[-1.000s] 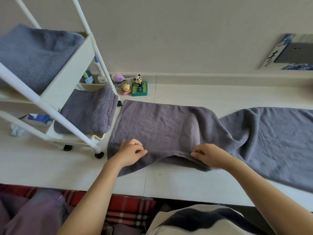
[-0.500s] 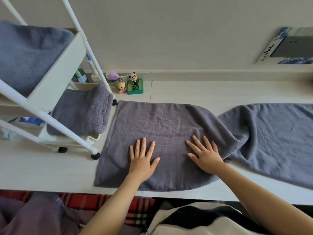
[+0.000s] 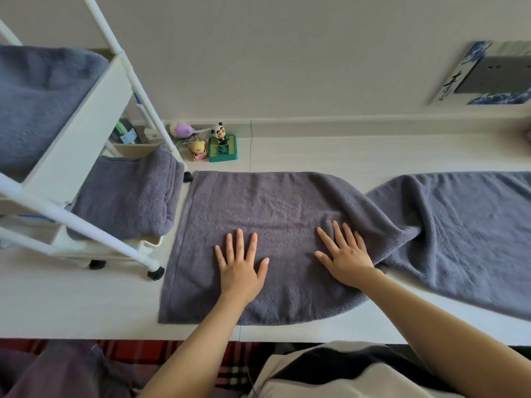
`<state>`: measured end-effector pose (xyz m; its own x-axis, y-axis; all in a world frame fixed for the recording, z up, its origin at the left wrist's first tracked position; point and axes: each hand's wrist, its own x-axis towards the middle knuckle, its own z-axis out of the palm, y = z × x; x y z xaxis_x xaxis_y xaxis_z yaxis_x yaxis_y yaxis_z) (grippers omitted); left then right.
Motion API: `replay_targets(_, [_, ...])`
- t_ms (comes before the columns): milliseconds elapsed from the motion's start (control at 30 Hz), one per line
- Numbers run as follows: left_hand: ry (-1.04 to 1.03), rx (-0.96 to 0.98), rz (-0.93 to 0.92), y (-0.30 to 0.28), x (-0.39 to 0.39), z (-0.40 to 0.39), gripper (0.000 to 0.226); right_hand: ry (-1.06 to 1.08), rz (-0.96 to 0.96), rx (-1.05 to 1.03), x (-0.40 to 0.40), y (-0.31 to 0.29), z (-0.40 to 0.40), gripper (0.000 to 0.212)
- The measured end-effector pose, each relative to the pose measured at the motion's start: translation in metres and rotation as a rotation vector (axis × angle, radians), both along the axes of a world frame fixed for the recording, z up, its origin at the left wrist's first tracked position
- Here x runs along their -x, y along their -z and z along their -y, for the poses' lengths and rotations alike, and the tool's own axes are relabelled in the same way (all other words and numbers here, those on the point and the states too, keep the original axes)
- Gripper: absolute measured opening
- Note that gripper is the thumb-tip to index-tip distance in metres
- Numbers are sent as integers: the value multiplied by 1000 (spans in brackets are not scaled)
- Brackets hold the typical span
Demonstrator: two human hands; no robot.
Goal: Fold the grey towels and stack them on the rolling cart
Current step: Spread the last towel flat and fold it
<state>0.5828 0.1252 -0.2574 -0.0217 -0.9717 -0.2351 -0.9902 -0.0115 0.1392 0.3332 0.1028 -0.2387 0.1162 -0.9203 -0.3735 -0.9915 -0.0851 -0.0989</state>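
Observation:
A grey towel [image 3: 273,208] lies on the white tabletop, its left part doubled over into a flat rectangle, its right part [image 3: 459,231] spread out toward the right edge. My left hand [image 3: 240,265] rests flat on the folded part with fingers spread. My right hand [image 3: 346,252] lies flat beside it, near the fold's rounded right end. The white rolling cart [image 3: 71,156] stands at the left. A folded grey towel [image 3: 129,196] sits on its lower shelf, another grey towel [image 3: 37,96] on its upper shelf.
Small toys stand by the wall behind the towel: a panda figure on a green base [image 3: 222,145], a yellow figure [image 3: 197,149], a purple one [image 3: 182,129]. A blue-and-white book [image 3: 488,73] leans at the far right. The cart's black casters [image 3: 156,272] touch the tabletop beside the towel.
Both hands let go of the towel's near edge after laying it over, then opened flat on the folded part. Since half a second ago they have barely moved.

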Motion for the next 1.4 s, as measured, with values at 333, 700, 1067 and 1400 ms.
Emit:
replay_targets(333, [100, -21, -60, -23, 49, 20, 64, 98, 299, 370, 21, -19, -16, 59])
replay_targets(700, [223, 21, -194, -44, 163, 39, 84, 364, 350, 474, 128, -23, -31, 61])
replay_targets(1067, [-213, -135, -141, -16, 257, 51, 69, 310, 96, 117, 285, 15, -31, 99])
replay_targets(1400, [-267, -2, -153, -26, 269, 62, 60, 150, 137, 470, 296, -9, 22, 49])
